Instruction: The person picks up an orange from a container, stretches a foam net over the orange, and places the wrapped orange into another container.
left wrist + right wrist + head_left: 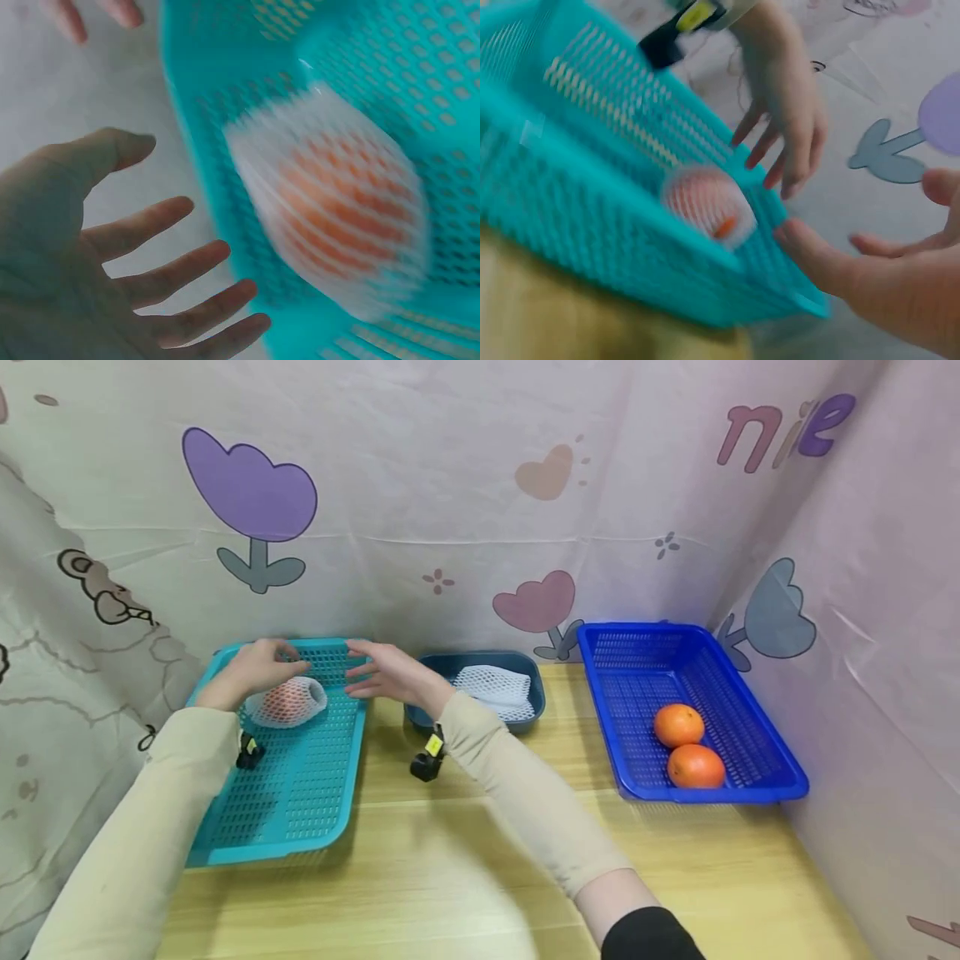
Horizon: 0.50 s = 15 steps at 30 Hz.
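Observation:
An orange wrapped in a white foam net (287, 702) lies at the far end of the teal basket (300, 810). Just above it is my left hand (258, 670), its fingers spread and holding nothing; the left wrist view shows the wrapped orange (345, 210) apart from the fingertips. My right hand (397, 675) hovers by the basket's far right side, fingers extended, with nothing in it. In the right wrist view both hands are over the basket's end, and a bit of bare orange peel (724, 227) shows at the net's opening.
A dark blue-grey container (480, 657) with white foam nets (495, 689) stands in the middle, beneath my right forearm. To the right, a blue basket (633, 693) holds two bare oranges (678, 725). Patterned cloth (420, 460) hangs behind the wooden table (435, 860).

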Available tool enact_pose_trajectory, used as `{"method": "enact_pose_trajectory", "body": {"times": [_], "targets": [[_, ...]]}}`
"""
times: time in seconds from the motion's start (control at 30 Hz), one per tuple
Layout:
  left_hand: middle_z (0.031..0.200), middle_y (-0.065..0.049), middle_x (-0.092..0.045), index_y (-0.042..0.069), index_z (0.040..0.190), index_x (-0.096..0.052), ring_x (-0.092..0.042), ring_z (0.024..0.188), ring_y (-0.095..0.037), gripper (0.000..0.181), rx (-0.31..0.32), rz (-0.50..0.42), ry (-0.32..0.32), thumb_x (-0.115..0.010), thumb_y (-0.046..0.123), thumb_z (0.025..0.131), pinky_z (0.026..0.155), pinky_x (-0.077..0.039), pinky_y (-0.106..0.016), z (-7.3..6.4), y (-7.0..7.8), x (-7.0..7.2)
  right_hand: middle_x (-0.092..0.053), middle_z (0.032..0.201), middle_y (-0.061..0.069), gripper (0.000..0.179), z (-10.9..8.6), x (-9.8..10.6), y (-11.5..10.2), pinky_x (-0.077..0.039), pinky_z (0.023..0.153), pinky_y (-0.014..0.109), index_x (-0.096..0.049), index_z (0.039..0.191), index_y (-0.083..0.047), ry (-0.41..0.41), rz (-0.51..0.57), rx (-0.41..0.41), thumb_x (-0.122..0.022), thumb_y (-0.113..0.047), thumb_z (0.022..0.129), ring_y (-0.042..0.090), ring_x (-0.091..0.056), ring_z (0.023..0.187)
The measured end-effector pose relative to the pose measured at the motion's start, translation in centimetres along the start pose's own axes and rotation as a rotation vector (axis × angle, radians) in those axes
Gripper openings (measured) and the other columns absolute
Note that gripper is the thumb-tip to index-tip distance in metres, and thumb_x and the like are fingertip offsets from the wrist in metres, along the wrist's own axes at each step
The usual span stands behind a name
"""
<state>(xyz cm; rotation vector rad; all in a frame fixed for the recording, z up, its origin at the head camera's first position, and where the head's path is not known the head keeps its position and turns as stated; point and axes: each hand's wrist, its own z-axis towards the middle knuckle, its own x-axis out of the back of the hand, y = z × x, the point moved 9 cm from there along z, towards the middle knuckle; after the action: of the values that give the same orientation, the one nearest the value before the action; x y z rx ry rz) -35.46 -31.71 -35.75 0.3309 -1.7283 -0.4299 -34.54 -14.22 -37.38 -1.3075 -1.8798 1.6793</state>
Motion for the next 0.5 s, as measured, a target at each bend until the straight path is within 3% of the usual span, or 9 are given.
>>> {"method": "enact_pose_trajectory", "body": {"times": [0.13,0.23,0.3,0.4,0.5], "targets": [[0.126,-0.037,-0.054,-0.011,0.132,-0.051,-0.053,0.112,-0.050,0.058,-0.095,-0.015,0.096,-0.054,0.037,0.100,0.087,-0.048,-0.062,-0.5,5.1,0.8,-0.067,0.111,0.018,0.041,-3.1,2.7,-3.2,-0.058,0.081,0.041,-0.053,0.134,0.000,0.077,-0.432,0.167,-0.053,-0.027,0.104,0.036,-0.069,0.095],[0.117,-0.029,-0.062,-0.006,0.125,-0.058,-0.059,0.100,-0.042,0.047,-0.172,-0.032,0.164,-0.057,0.033,0.099,0.079,-0.051,-0.054,-1.1,9.4,0.8,-0.071,0.097,0.015,0.030,-5.8,5.0,-5.5,-0.057,0.065,0.033,-0.064,0.121,-0.004,0.197,-0.706,0.274,-0.055,-0.026,0.103,0.026,-0.068,0.074],[0.109,-0.023,-0.066,-0.002,0.120,-0.063,-0.061,0.088,-0.035,0.039,-0.221,-0.055,0.197,-0.058,0.031,0.099,0.070,-0.051,-0.046,-1.8,12.3,0.6,-0.072,0.091,0.013,0.025,-7.6,6.2,-6.7,-0.054,0.063,0.031,-0.068,0.115,-0.007,0.260,-0.865,0.321,-0.056,-0.025,0.102,0.020,-0.066,0.069],[0.098,-0.015,-0.069,0.003,0.112,-0.068,-0.058,0.073,-0.026,0.030,-0.303,-0.101,0.239,-0.060,0.027,0.097,0.060,-0.047,-0.037,-3.0,16.4,0.3,-0.072,0.084,0.007,0.021,-10.2,7.7,-7.8,-0.052,0.064,0.029,-0.071,0.107,-0.010,0.305,-1.018,0.381,-0.057,-0.024,0.100,0.014,-0.065,0.069],[0.087,-0.009,-0.068,0.004,0.103,-0.071,-0.056,0.067,-0.023,0.022,-0.402,-0.137,0.311,-0.061,0.023,0.095,0.058,-0.047,-0.035,-4.5,20.3,0.2,-0.070,0.076,0.003,0.018,-13.0,8.8,-8.4,-0.049,0.064,0.030,-0.073,0.100,-0.010,0.324,-1.109,0.435,-0.059,-0.022,0.098,0.012,-0.063,0.066]]}}
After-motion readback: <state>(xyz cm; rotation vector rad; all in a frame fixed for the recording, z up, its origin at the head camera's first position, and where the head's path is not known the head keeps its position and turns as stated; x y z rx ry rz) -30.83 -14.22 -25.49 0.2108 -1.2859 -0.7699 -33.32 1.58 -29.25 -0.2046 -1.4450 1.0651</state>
